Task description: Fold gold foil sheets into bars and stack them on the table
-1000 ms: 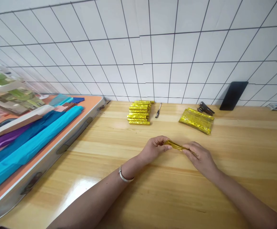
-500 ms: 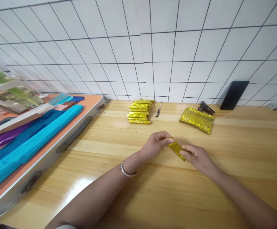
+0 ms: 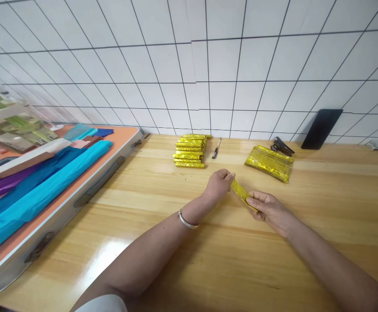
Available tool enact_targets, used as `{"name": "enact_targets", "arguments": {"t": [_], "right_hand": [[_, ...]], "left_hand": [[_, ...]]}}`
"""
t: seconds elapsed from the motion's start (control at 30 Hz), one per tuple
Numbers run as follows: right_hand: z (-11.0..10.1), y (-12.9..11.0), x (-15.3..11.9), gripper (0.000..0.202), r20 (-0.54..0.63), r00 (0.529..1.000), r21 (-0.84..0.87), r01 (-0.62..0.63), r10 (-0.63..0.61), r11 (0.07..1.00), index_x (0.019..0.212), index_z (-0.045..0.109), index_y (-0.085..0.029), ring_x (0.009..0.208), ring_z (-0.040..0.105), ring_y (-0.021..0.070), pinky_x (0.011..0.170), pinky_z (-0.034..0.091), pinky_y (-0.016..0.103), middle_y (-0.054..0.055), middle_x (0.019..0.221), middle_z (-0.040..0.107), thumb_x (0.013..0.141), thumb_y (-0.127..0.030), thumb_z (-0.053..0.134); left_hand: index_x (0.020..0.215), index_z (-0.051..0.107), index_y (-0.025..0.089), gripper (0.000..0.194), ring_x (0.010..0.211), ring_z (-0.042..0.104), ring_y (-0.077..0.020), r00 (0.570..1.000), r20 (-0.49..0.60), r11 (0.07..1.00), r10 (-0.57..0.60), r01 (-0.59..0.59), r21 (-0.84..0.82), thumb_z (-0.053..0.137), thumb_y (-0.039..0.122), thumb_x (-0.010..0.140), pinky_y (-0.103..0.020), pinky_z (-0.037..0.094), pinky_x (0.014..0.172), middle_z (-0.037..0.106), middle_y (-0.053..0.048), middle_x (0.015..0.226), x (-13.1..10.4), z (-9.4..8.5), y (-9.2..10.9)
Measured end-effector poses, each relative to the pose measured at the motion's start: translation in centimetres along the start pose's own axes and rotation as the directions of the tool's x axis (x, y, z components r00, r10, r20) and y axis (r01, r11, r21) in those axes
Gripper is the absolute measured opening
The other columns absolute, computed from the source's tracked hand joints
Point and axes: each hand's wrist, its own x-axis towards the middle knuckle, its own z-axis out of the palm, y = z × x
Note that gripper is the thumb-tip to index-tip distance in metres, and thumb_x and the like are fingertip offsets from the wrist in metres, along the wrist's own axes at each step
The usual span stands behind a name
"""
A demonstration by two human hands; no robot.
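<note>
A narrow strip of shiny gold foil (image 3: 241, 192) is stretched at a slant between my two hands, above the wooden table. My left hand (image 3: 219, 184) pinches its upper left end. The lower right end is gripped by my right hand (image 3: 267, 209), thumb on top and fingers beneath. Beyond my left hand lies a pile of slim folded gold foil pieces (image 3: 190, 151). Farther back on the right, a flat stack of gold foil sheets (image 3: 269, 163) rests on the table.
A pen (image 3: 216, 148) lies beside the pile. Behind the flat stack is a dark stapler-like object (image 3: 281, 146). A black phone-like slab (image 3: 321, 129) leans on the tiled wall. At left, an orange-topped folding table (image 3: 124, 138) carries blue paper (image 3: 52, 186) and a clear bag (image 3: 20, 130).
Both hands have lifted slightly away from me with the foil strip. My left hand has turned at the wrist, and my right has shifted a little to the right.
</note>
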Motion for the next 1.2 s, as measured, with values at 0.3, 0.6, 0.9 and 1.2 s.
{"name": "enact_targets", "arguments": {"t": [0.3,0.6,0.9,1.2], "right_hand": [[-1.8,1.0,1.5,0.041,-0.099,0.852,-0.71,0.301,-0.513,0.637,0.119,0.05,-0.025,0.076,0.056,0.0167,0.065,0.047,0.03,0.005,0.1,0.061,0.08,-0.035,0.056],[-2.9,2.2,0.8,0.027,0.045,0.743,-0.876,0.351,-0.668,0.331,0.112,0.055,-0.024,0.095,0.057,0.02,0.083,0.048,0.037,0.006,0.103,0.06,0.086,-0.022,0.047],[-2.8,3.2,-0.4,0.028,0.217,0.731,-0.915,0.383,-0.647,0.127,0.111,0.06,-0.027,0.095,0.058,0.0203,0.085,0.048,0.038,0.007,0.103,0.064,0.089,-0.022,0.044],[-2.9,3.2,-0.4,0.03,0.258,0.74,-0.918,0.388,-0.621,0.081,0.113,0.058,-0.024,0.095,0.057,0.0206,0.085,0.048,0.038,0.008,0.102,0.062,0.089,-0.018,0.042]], "left_hand": [[0.086,0.048,0.017,0.027,0.047,0.047,-0.0069,0.979,0.197,0.977,0.059,-0.015,-0.213,0.049,0.043,0.084,-0.017,0.036,0.048,0.053,0.004,0.056,-0.6,-2.4,-1.6],[0.101,0.045,0.02,0.017,0.065,0.058,-0.0138,0.95,0.213,0.883,0.229,-0.295,0.366,0.042,0.031,0.089,-0.025,0.042,0.063,0.062,0.0,0.072,-2.4,-4.3,-2.4],[0.108,0.048,0.018,0.02,0.097,0.056,-0.0188,0.726,0.416,0.357,0.547,-0.652,0.668,0.042,0.026,0.09,-0.034,0.043,0.082,0.059,-0.011,0.111,-3.6,-5.7,-3.9],[0.103,0.057,0.019,0.022,0.083,0.05,-0.0163,0.58,0.606,0.039,0.545,-0.739,0.673,0.038,0.02,0.092,-0.031,0.037,0.075,0.059,-0.007,0.095,-3.9,-6.7,-3.9]]}}
